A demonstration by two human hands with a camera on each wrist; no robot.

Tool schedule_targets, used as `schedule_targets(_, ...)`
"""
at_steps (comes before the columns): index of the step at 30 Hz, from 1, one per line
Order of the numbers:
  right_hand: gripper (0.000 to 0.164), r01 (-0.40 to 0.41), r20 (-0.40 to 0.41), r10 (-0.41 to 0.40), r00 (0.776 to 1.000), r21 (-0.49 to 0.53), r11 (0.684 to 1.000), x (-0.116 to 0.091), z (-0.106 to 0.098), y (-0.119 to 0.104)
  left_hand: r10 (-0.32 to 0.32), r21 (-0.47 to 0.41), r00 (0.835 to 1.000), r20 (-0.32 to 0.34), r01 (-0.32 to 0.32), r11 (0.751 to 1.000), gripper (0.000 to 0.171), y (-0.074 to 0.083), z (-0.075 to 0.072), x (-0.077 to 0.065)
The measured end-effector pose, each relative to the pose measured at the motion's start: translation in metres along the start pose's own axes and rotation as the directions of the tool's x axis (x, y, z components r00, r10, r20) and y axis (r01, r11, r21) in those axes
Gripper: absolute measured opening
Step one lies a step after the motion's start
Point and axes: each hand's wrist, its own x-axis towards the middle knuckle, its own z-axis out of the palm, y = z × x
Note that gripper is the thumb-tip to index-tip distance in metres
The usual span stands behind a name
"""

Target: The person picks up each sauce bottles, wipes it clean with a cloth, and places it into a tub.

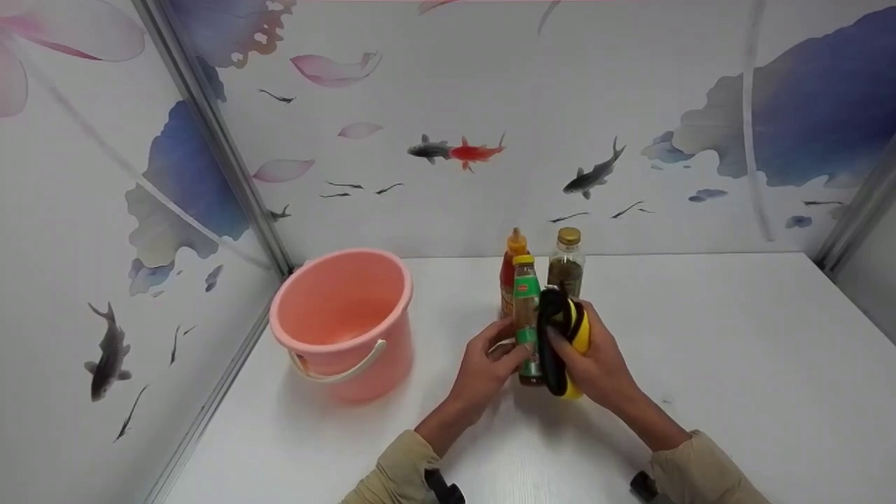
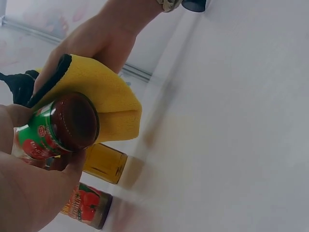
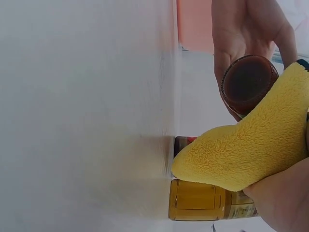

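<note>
Head view, center: left hand has fingers and thumb clamped round the lower part of the green-labelled bottle, yellow cap up. Bottle is held off the tabletop; both wrist views show its dark reddish-brown base. Right hand grips the yellow-and-black cloth, thumb on the black side in head view. Cloth is right up alongside the bottle; can't tell how much of it actually touches. Hands are apart, bottle and cloth between them.

Behind, on the tabletop: red sauce bottle with orange nozzle cap, partly hidden by the held bottle; clear glass bottle with gold cap just right of it, lower part hidden by the cloth. Both upright. Left wrist view, lower left: tomatoes on the red one's label.

Pink bucket, left of center in head view, upright, white handle hanging down its front. Wall panel across the top: printed fish, petals, blue-grey leaves. Beige sleeves at bottom edge.
</note>
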Motion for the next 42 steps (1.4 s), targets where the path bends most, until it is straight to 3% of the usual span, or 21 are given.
schedule_targets(11, 0.05, 0.001, -0.004, -0.001, 1.0, -0.01, 1.0, -0.0006, -0.0011, -0.0029, -0.033, -0.011, 0.996, 0.078, 0.034, 0.999, 0.05, 0.0023, -0.0016, -0.0035)
schedule_targets(17, 0.049, 0.027, -0.037, -0.027, 0.999, -0.005, 1.0, 0.0004, -0.002, -0.0019, -0.021, 0.036, 0.99, 0.14, 0.016, 0.999, 0.052, 0.0005, -0.0006, -0.0048)
schedule_targets(26, 0.049, 0.059, -0.078, -0.058, 0.995, 0.015, 0.998, 0.0007, -0.0044, 0.0, -0.028, 0.064, 0.985, 0.171, 0.017, 0.998, 0.055, -0.0005, 0.0007, -0.005)
schedule_targets(32, 0.05, 0.051, -0.082, -0.05, 0.995, 0.018, 0.999, 0.0011, -0.0054, -0.0007, -0.04, 0.05, 0.988, 0.152, 0.033, 0.998, 0.056, -0.0014, 0.002, -0.0044)
schedule_targets(42, 0.049, 0.057, -0.077, -0.055, 0.996, 0.021, 0.998, 0.0012, -0.0047, -0.0002, -0.037, 0.014, 0.999, 0.037, 0.037, 0.999, 0.059, 0.0009, 0.0064, -0.0038)
